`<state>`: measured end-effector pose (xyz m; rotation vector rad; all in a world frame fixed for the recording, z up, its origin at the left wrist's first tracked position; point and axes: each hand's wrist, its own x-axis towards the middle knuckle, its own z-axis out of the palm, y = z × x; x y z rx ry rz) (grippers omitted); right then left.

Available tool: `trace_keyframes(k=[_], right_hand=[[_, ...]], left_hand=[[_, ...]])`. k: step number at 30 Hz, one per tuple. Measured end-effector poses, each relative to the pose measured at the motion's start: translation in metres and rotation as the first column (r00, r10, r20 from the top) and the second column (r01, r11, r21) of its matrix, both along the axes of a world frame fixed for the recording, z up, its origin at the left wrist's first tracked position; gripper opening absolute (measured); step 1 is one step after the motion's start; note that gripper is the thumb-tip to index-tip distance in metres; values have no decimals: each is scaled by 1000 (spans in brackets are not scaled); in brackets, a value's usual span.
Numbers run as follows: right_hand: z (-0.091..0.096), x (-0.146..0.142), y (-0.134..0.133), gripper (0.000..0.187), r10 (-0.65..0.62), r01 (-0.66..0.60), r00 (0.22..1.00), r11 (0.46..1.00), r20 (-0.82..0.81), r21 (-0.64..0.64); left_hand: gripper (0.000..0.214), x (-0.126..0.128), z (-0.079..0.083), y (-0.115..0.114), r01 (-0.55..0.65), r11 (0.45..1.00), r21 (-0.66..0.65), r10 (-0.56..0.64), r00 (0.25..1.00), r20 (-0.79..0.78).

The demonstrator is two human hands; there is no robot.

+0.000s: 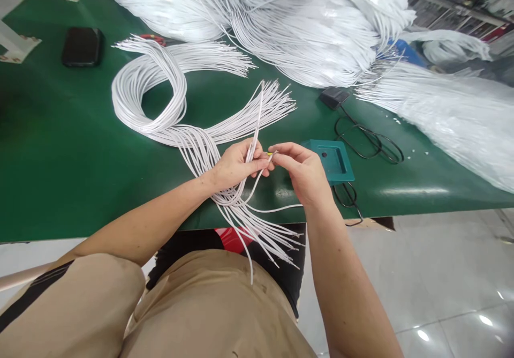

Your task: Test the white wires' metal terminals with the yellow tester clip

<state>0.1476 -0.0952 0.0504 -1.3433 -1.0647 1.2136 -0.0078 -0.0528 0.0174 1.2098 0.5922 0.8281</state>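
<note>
My left hand (241,164) is closed around a few white cables (249,154), one of which sticks up past the fingers. Between both hands is a cable end with a small yellow-green piece (270,154) showing. The thumb and forefinger of my right hand (303,168) pinch that cable end. Under my left wrist a bundle of white cables (196,143) runs across the green table, and its loose ends hang over the front edge toward my lap. Other ends of the cables fan out behind my hands.
A teal tray-like device (348,171) with a black cord lies right of my right hand. Behind it is a small black box (334,98) with a cable (375,142). Large piles of white cables (305,31) cover the back. A black case (82,47) lies at left.
</note>
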Motion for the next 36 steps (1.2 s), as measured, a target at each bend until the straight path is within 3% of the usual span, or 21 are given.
trace_keyframes(k=[3, 6, 8, 14, 17, 24, 27, 30, 33, 36], right_hand=[[1, 4, 0, 13, -37, 38, 998, 999, 60, -16], [-1, 3, -2, 13, -76, 76, 997, 996, -2, -41], [-3, -1, -3, 12, -81, 75, 994, 994, -69, -76], [-4, -6, -4, 12, -54, -68, 914, 957, -403, -281], [-4, -5, -5, 4, -55, -136, 884, 920, -465, -368], [-9, -7, -7, 10, -64, -112, 875, 937, -479, -330], [-11, -7, -7, 11, -24, -130, 899, 939, -438, -318], [-10, -6, -7, 14, -80, -6, 947, 964, -312, -267], [-7, -4, -5, 22, -91, 72, 989, 984, -114, -162], [-7, -5, -4, 16, -21, 30, 983, 998, 180, -47]], left_hand=[[21, 0, -2, 1, 18, 999, 28, -19, 1000, 20], [38, -2, -4, 1, 33, 996, 87, -33, 999, 1], [37, -3, -5, 2, 46, 991, 123, -41, 998, -46], [29, -5, -6, 3, 88, 983, 161, -75, 993, -86], [34, -5, -6, 3, 108, 983, 148, -94, 991, -100], [26, -4, -4, 4, 117, 991, 72, -108, 988, -110], [27, -4, -7, 5, 125, 992, -14, -125, 992, -20], [30, -4, -8, 6, 140, 988, -70, -138, 990, 31], [33, -3, -7, 6, 132, 987, -92, -129, 991, 42], [36, -3, -6, 7, 135, 979, -153, -128, 990, 55]])
